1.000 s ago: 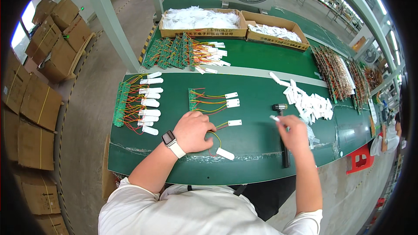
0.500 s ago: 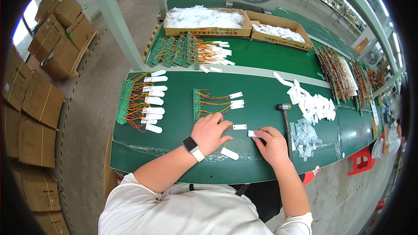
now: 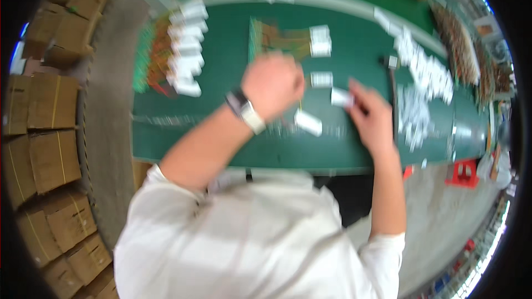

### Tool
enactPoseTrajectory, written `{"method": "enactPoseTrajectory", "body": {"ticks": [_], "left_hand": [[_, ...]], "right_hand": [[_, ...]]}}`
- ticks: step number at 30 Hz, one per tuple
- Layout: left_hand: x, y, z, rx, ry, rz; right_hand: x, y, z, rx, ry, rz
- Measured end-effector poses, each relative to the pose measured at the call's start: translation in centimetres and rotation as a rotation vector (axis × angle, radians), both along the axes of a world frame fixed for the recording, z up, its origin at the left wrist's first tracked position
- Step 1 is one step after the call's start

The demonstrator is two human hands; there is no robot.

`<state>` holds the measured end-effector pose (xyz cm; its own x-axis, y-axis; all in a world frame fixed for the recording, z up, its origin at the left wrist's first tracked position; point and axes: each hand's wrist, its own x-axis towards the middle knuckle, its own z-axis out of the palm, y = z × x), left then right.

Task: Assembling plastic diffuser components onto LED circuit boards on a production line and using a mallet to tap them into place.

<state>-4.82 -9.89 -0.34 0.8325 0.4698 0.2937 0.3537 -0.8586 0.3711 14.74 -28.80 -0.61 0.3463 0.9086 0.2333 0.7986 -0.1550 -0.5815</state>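
Note:
My left hand [image 3: 274, 86], a watch at its wrist, hovers over the lower part of a green circuit board strip [image 3: 255, 39] with red and yellow wires. Its fingers are curled in, smeared by motion, and what they hold is hidden. Between finger and thumb, my right hand [image 3: 372, 115] pinches a small white plastic piece [image 3: 340, 98]. Left of that piece lies a white tag [image 3: 321, 80], and two more white tags [image 3: 320, 41] sit on the wire ends above. A rounded white case [image 3: 308, 123] rests below my left hand, a yellow wire running up from it.
Finished-looking boards with white cases [image 3: 187, 50] lie at the left. A hammer [image 3: 393, 77] stands beside my right hand, with clear plastic strips [image 3: 413, 116] and a heap of white pieces [image 3: 426, 69] beyond. Cardboard boxes [image 3: 52, 152] are stacked on the floor at left.
The view has tipped downward, so the bench sits higher, and it is blurred. My left thumb and fingers have drawn together. My right hand still holds the white piece, now tilted.

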Motion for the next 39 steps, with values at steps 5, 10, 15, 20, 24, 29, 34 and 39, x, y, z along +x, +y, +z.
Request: {"method": "enactPoseTrajectory", "body": {"ticks": [5, 10, 15, 20, 24, 29, 34, 39], "left_hand": [[0.6, 2.0, -0.1, -0.250, -0.186, -0.038], [0.2, 1.7, -0.4, -0.320, -0.142, -0.114], [0.0, 1.3, -0.6, -0.264, -0.044, -0.175], [0.3, 1.1, -1.3, -0.189, -0.049, -0.179], [0.9, 0.6, -1.5, -0.133, -0.057, -0.166], [1.1, 0.5, -1.7, -0.118, -0.049, -0.164], [1.2, 0.2, -1.8, -0.106, -0.063, -0.177], [1.4, -0.1, -1.7, -0.086, -0.079, -0.184]], "right_hand": [[-0.2, 0.6, -0.6, 0.028, 0.095, -0.057], [-1.1, 1.9, -1.1, 0.022, 0.106, -0.005], [-1.3, 2.6, -1.1, 0.022, 0.128, 0.008], [-1.2, 2.6, -1.2, 0.022, 0.109, 0.048], [-0.7, 2.6, -2.1, 0.076, 0.069, 0.085], [-0.7, 2.7, -2.3, 0.100, -0.190, 0.135], [-0.6, 2.9, -2.9, 0.260, -0.239, 0.171], [-0.3, 2.9, -2.9, 0.281, -0.299, 0.179]]}}
